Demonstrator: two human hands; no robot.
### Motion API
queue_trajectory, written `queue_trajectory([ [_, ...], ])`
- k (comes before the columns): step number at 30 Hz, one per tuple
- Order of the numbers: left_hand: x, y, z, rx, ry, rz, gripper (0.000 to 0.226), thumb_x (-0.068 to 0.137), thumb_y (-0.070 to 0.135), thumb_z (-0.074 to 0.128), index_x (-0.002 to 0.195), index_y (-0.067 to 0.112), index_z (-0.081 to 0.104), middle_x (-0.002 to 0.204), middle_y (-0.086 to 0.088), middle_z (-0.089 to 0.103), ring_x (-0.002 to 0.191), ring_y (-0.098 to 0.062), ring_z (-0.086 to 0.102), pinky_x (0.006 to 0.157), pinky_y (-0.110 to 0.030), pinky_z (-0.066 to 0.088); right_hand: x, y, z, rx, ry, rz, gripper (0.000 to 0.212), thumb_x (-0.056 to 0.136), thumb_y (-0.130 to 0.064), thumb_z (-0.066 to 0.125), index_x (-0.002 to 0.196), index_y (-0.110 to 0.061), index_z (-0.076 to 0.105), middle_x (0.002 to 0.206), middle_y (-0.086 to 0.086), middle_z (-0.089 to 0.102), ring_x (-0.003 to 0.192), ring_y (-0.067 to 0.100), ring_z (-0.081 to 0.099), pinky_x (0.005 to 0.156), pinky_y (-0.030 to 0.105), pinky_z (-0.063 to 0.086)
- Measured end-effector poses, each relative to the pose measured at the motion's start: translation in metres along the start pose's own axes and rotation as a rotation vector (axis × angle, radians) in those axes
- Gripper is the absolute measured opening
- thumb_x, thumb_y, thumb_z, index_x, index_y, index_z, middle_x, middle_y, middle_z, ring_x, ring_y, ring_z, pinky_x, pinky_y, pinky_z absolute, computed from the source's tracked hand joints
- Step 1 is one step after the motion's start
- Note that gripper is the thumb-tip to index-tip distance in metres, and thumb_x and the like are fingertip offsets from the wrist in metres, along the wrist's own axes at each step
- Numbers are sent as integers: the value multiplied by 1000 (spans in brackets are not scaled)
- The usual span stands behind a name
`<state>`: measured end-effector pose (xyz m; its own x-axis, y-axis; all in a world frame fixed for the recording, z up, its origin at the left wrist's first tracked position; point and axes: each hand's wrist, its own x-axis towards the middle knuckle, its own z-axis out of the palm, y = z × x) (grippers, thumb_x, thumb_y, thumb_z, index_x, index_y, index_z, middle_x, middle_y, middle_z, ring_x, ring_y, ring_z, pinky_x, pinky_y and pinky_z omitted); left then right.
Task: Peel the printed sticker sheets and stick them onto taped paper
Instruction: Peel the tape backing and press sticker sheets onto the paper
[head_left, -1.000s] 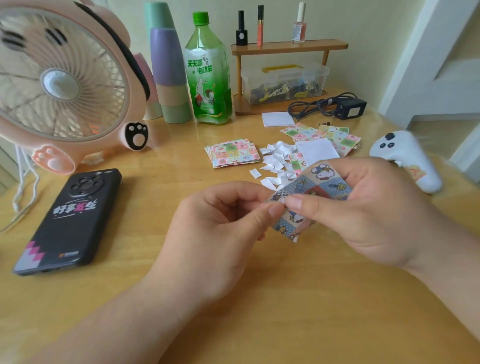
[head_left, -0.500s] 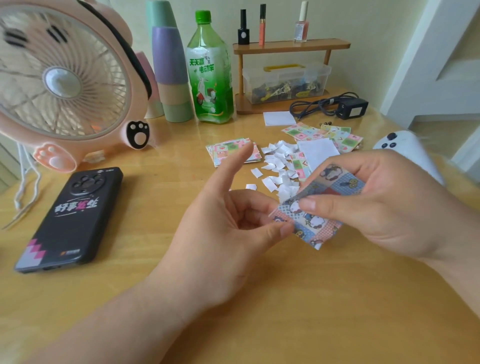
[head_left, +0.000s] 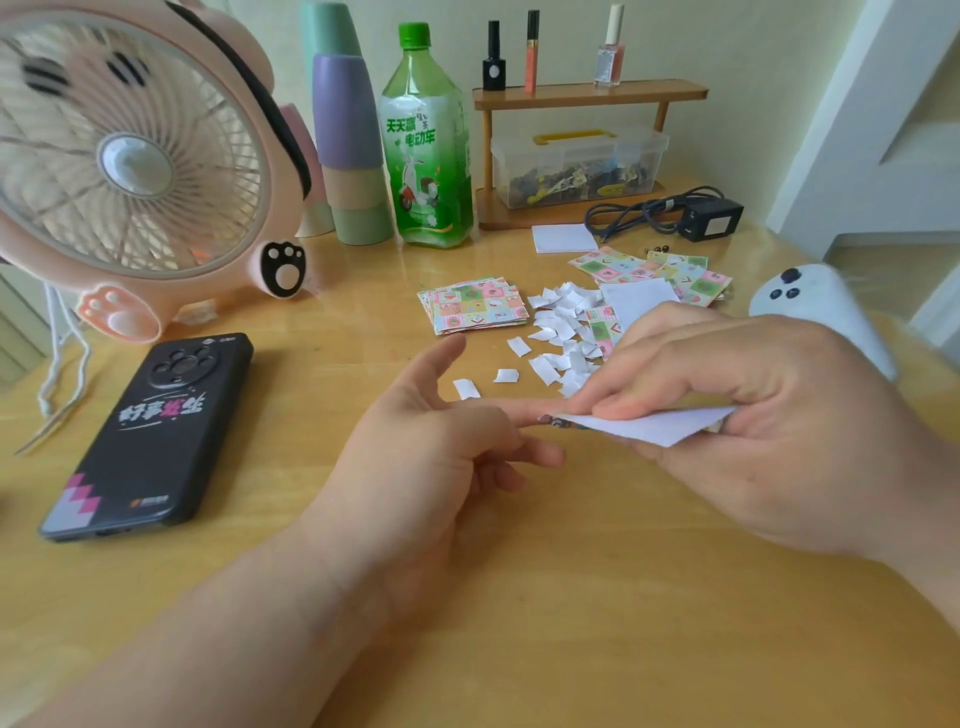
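Note:
My right hand (head_left: 748, 415) pinches a small printed sticker sheet (head_left: 654, 426) above the table, its white back turned up and only a sliver of print showing at the left tip. My left hand (head_left: 441, 447) is spread beside it, one straight finger touching the sheet's left tip and the index finger raised. A stack of printed sticker sheets (head_left: 475, 305) lies behind, with more printed sheets (head_left: 649, 270) and a white paper (head_left: 641, 300) at the back right. A heap of peeled white backing scraps (head_left: 558, 332) lies between them.
A black phone (head_left: 150, 431) lies at the left, below a pink fan (head_left: 135, 166). A green bottle (head_left: 426, 140), stacked cups (head_left: 348, 130), a wooden shelf (head_left: 587, 96) with a clear box, a black charger (head_left: 706, 218) and a white controller (head_left: 821, 312) stand around the back and right.
My right hand has turned the sheet over, from printed side up to white back up. My left hand has let go of its pinch and spread its fingers.

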<state>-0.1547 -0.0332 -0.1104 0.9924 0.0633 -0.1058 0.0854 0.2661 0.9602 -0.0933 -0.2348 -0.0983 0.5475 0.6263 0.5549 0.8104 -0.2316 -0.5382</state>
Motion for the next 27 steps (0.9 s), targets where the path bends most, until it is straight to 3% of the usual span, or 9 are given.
queue_trajectory([
  [6,-1,3,1,-173,77,-83,77,90,-6,39,154,33,22,93,-19,78,71,-30,75,40,-28,48,2,0,8,-100,23,-113,7,79,0,78,82,-6,79,95,-5,77,91,12,64,77,22,48],
  [10,9,4,-9,-318,235,-54,60,89,-9,45,140,23,42,112,-12,74,68,-26,73,40,-28,48,3,-10,6,-105,84,-184,7,81,1,79,84,-5,77,96,-2,76,89,21,63,76,25,46],
  [12,14,9,-23,-346,258,48,46,86,-12,43,123,12,56,101,-11,68,60,-20,64,43,-27,48,4,-18,1,-145,153,-225,2,86,-7,77,88,-7,78,99,-1,75,89,28,62,77,29,45],
  [14,17,14,-28,-260,178,188,38,79,-13,47,101,11,67,79,-7,60,55,-19,50,48,-28,48,6,-22,-3,-230,199,-247,4,90,-13,74,91,-11,78,105,-1,73,92,32,60,80,31,43],
  [16,13,15,-26,-105,14,327,35,73,-11,53,89,12,73,73,-7,59,57,-23,49,55,-29,50,6,-21,-3,-277,219,-251,5,91,-15,74,92,-14,78,110,2,72,96,35,58,83,33,42],
  [20,4,5,-19,-1,-263,379,39,76,-8,71,107,15,77,83,-12,70,63,-27,62,64,-32,53,7,-18,0,-283,263,-232,4,92,-20,75,93,-18,79,111,8,69,100,29,55,88,31,38],
  [22,4,4,-17,-32,-294,367,43,71,-7,75,108,16,78,81,-13,72,65,-27,66,66,-31,55,6,-17,3,-245,260,-206,2,91,-20,77,91,-20,79,112,6,69,101,24,54,89,28,37],
  [25,3,5,-16,-6,-234,342,39,60,-6,83,91,17,81,72,-11,73,65,-22,69,68,-26,56,8,-12,8,-186,247,-181,4,88,-19,81,86,-22,79,116,0,67,104,23,56,94,24,35],
  [27,2,6,-16,11,-238,342,31,62,-2,82,86,18,81,75,-9,75,70,-19,71,72,-25,57,7,-11,7,-42,201,-127,5,89,-20,77,86,-24,78,124,3,65,111,29,57,96,35,41],
])
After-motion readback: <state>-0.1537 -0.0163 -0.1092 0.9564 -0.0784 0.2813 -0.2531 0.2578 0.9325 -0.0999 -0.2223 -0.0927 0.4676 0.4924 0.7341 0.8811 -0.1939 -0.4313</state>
